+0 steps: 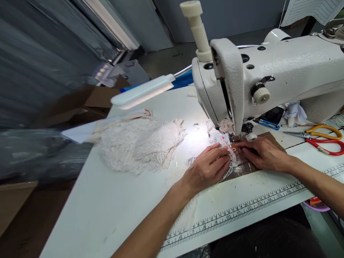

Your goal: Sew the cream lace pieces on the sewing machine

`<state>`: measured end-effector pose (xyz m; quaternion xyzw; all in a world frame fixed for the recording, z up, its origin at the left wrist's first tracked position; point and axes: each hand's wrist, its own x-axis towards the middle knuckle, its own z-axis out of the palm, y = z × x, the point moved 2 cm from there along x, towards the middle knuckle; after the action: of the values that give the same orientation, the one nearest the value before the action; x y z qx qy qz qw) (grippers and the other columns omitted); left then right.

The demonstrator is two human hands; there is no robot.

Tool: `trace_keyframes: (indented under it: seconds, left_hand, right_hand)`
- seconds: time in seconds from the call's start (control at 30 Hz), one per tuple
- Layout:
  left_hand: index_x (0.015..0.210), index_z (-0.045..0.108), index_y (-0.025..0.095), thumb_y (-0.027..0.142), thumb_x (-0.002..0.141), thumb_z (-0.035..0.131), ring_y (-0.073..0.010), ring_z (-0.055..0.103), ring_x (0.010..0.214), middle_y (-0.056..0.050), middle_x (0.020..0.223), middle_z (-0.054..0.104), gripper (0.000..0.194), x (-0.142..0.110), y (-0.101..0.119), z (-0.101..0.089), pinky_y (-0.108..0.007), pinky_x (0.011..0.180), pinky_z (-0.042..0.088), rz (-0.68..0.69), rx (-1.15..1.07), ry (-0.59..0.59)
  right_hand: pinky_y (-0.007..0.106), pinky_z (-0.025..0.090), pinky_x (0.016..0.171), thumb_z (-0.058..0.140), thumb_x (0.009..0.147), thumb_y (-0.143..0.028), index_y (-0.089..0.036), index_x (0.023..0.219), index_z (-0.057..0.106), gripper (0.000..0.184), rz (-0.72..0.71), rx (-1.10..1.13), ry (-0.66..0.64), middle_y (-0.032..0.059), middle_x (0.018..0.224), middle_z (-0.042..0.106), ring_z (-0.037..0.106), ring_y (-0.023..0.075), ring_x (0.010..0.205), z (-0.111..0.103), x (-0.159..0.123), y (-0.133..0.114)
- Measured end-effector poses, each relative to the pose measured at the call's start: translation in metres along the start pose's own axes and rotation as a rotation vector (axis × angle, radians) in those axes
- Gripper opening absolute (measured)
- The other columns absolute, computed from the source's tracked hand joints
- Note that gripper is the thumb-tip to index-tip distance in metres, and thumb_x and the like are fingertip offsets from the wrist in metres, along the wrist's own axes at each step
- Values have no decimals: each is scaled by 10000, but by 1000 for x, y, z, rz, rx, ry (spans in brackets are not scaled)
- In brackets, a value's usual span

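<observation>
A white sewing machine (285, 71) stands over a white table, its lamp lighting the needle area. Under the presser foot (234, 139) lies a piece of white lace (233, 154). My left hand (208, 166) rests on this lace with its fingers curled and close together, the lace edge showing past the fingertips; its thumb is hidden. My right hand (259, 152) is just right of the presser foot. Its index finger reaches toward the lace edge and the thumb is apart from it, with nothing visible between them. A brown plate (243, 172) lies beneath both hands.
A heap of white lace (142, 143) lies on the table's left. Red-handled scissors (325, 145), yellow-handled scissors (324, 130) and a blue thread snipper (268, 124) are at right. A ruler strip (242, 208) lines the front edge. The lamp (143, 91) juts left; a cardboard box (100, 96) stands beyond.
</observation>
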<state>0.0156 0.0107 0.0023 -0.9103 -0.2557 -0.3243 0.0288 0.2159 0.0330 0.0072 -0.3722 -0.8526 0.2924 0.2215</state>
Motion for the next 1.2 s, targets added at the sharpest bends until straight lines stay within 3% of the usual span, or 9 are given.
trace_keyframes:
  seconds: [0.17, 0.3, 0.53, 0.77, 1.2]
  left_hand:
    - [929, 594, 148, 77, 916, 536, -135, 690, 851, -49, 913, 694, 93, 0, 0, 0, -399, 926, 593, 13, 21, 5]
    - [926, 589, 160, 86, 928, 520, -128, 688, 833, -42, 913, 698, 101, 0, 0, 0, -385, 911, 595, 8, 23, 5]
    - [955, 579, 147, 122, 916, 547, -145, 687, 856, -52, 925, 703, 56, -2, 0, -1, -424, 976, 544, 8, 14, -5]
    - [1009, 592, 131, 202, 932, 527, -202, 636, 785, -103, 1003, 712, 124, 2, -2, -5, -364, 660, 506, -32, 173, -35]
    - [1017, 610, 94, 198, 946, 488, -213, 609, 773, -145, 1039, 704, 176, 2, 1, -5, -358, 655, 487, 46, 275, -98]
  right_hand:
    - [294, 460, 770, 386, 962, -232, -158, 1205, 656, 370, -24, -30, 34, 85, 954, 622, 558, 142, 786, 4, -3, 1]
    - [331, 477, 851, 429, 937, -197, -217, 1203, 674, 362, -159, -107, 10, 101, 1094, 606, 571, 173, 946, 8, -8, 0]
    - [390, 469, 865, 490, 895, -149, -236, 1155, 692, 341, -217, -357, -40, 107, 1073, 576, 516, 222, 996, 11, -9, -8]
    - [391, 478, 872, 465, 910, -139, -214, 1148, 691, 337, -268, -317, 21, 112, 1049, 568, 516, 217, 992, 13, -11, -6]
    - [385, 494, 856, 460, 934, -169, -211, 1109, 698, 298, -304, -331, 78, 111, 1034, 584, 522, 220, 986, 15, -12, -4]
